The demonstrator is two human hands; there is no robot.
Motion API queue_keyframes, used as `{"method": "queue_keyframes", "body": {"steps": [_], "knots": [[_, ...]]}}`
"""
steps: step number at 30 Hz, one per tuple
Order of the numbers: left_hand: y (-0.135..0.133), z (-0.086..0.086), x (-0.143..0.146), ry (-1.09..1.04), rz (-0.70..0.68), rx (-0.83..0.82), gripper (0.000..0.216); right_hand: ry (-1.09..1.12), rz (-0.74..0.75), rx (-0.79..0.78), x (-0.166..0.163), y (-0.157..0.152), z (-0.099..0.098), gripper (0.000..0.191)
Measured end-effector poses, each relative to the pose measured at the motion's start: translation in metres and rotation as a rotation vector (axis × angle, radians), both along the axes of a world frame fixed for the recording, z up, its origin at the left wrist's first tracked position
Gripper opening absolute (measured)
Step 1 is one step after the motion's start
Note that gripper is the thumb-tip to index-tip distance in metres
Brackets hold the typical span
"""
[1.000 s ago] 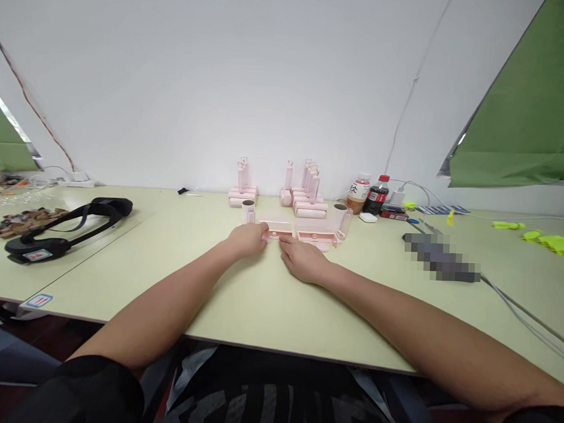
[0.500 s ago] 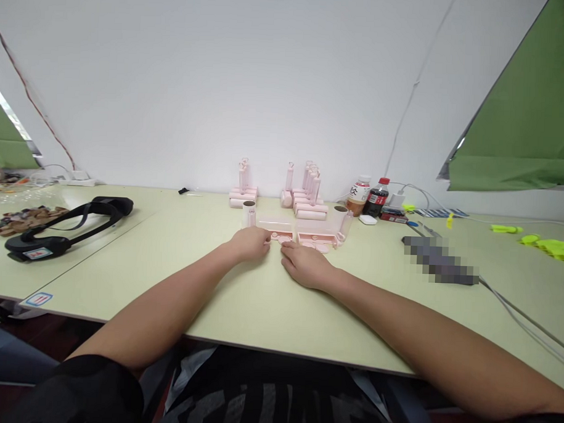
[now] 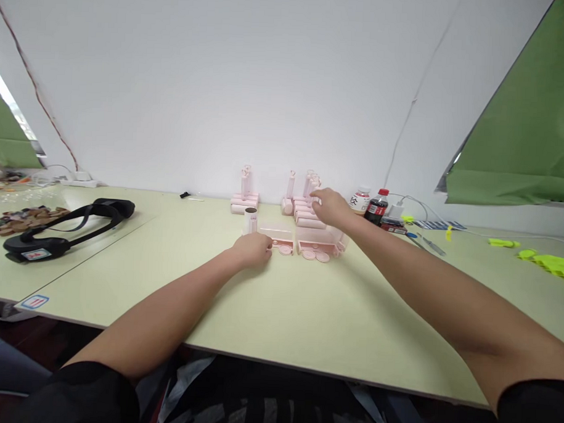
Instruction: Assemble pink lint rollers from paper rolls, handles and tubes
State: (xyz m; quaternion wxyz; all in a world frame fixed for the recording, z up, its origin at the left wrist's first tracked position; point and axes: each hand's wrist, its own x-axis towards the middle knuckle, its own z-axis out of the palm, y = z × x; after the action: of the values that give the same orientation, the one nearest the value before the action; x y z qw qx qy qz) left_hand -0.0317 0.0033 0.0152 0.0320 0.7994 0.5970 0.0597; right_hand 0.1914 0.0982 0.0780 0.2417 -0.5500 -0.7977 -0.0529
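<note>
My left hand (image 3: 253, 250) rests low on the table, its fingers curled against the left end of an open pink case (image 3: 283, 243) with a clear lid. Behind that hand stands a white paper roll (image 3: 251, 221) with a hollow core. My right hand (image 3: 332, 207) reaches over a second open pink case (image 3: 316, 246), its fingers bent around the upright handle of a pink lint roller (image 3: 314, 180) in the back group. Small round pink discs (image 3: 315, 256) lie before the cases. My right forearm hides the spot beside the second case.
More pink lint rollers (image 3: 245, 201) stand by the wall. At right are a cola bottle (image 3: 377, 207), a white-labelled bottle (image 3: 360, 199), a cutter knife (image 3: 432, 244) and yellow-green pieces (image 3: 546, 262). A black headset (image 3: 68, 229) lies at left near small brown pieces (image 3: 22, 220).
My right hand has left the discs in front and moved up and back to the lint rollers. My left hand stays by the left case. The view has tilted slightly.
</note>
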Motion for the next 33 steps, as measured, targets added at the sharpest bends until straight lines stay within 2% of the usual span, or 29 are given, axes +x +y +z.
{"method": "queue_keyframes", "body": {"steps": [4, 13, 16, 18, 20, 22, 26, 30, 33], "knots": [[-0.002, 0.001, 0.002, -0.005, -0.013, 0.008, 0.024, 0.051, -0.111, -0.007, 0.003, 0.028, 0.016, 0.045], [-0.011, 0.007, 0.008, -0.073, -0.018, 0.024, 0.029, 0.11, -0.207, -0.023, -0.006, 0.046, 0.024, 0.047], [-0.012, 0.017, 0.005, -0.149, -0.02, 0.076, 0.029, 0.109, -0.197, -0.017, -0.006, 0.047, 0.024, 0.048], [-0.008, 0.031, -0.001, -0.244, -0.001, 0.172, 0.028, 0.112, -0.189, -0.011, -0.004, 0.044, 0.022, 0.05], [0.004, 0.049, -0.011, -0.316, 0.047, 0.299, 0.027, 0.113, -0.171, 0.007, 0.0, 0.039, 0.018, 0.05], [0.024, 0.071, -0.025, -0.293, 0.106, 0.38, 0.028, 0.107, -0.121, 0.053, 0.004, 0.032, 0.012, 0.05], [0.076, 0.102, -0.055, -0.034, 0.309, 0.355, 0.048, 0.108, 0.055, 0.153, 0.004, 0.007, 0.0, 0.044], [0.123, 0.107, -0.073, 0.072, 0.34, 0.277, 0.08, 0.134, 0.26, 0.162, -0.003, -0.032, -0.011, 0.034], [0.146, 0.104, -0.079, 0.128, 0.31, 0.212, 0.088, 0.156, 0.406, 0.108, -0.006, -0.066, -0.022, 0.027]]}}
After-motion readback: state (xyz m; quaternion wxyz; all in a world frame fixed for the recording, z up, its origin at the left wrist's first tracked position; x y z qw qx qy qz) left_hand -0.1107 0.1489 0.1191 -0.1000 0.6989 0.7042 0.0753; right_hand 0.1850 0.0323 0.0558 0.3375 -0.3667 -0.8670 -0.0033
